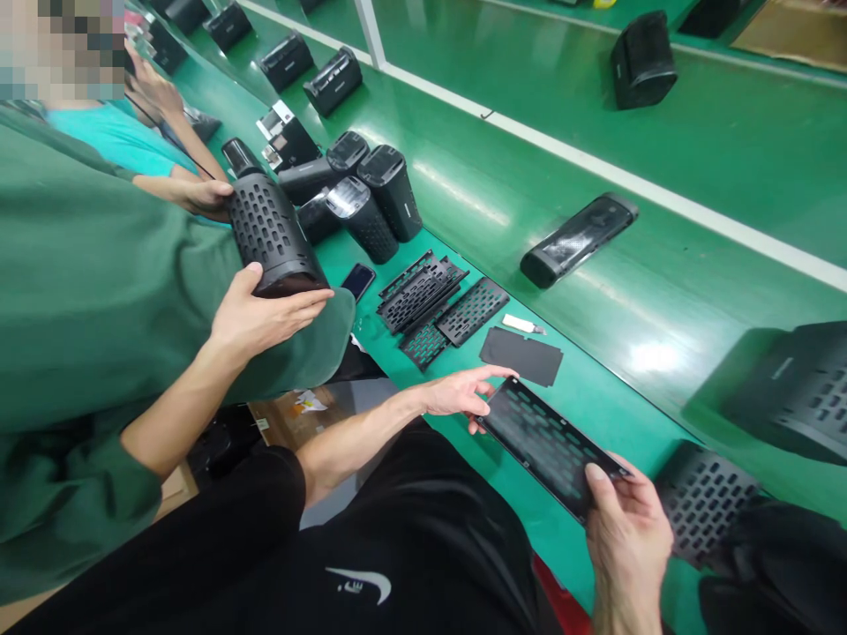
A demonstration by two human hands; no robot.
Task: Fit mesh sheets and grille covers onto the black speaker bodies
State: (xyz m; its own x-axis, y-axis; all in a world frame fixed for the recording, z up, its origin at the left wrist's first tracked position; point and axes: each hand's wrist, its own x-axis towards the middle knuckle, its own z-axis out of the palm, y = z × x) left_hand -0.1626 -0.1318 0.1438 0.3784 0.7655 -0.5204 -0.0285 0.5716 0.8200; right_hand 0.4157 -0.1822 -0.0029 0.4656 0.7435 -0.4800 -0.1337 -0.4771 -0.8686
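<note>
A black perforated speaker grille panel (539,441) is held tilted over the green table's near edge. My right hand (628,520) grips its right end, thumb on top and fingers beneath. At the opposite end, my left hand (469,397) holds the corner between its fingers and thumb. A thin dark mesh sheet seems to cover the slots. Just beyond the panel lie a flat black sheet (521,355) and a small white tube (522,324). Several more slotted panels (423,295) are piled farther left.
To my left, a co-worker in green holds a black speaker (271,229). Several speakers (390,190) stand beyond the phone (358,280). A long black speaker part (579,240) lies on the green conveyor belt (476,115). Another perforated speaker housing (708,498) sits close by my right hand.
</note>
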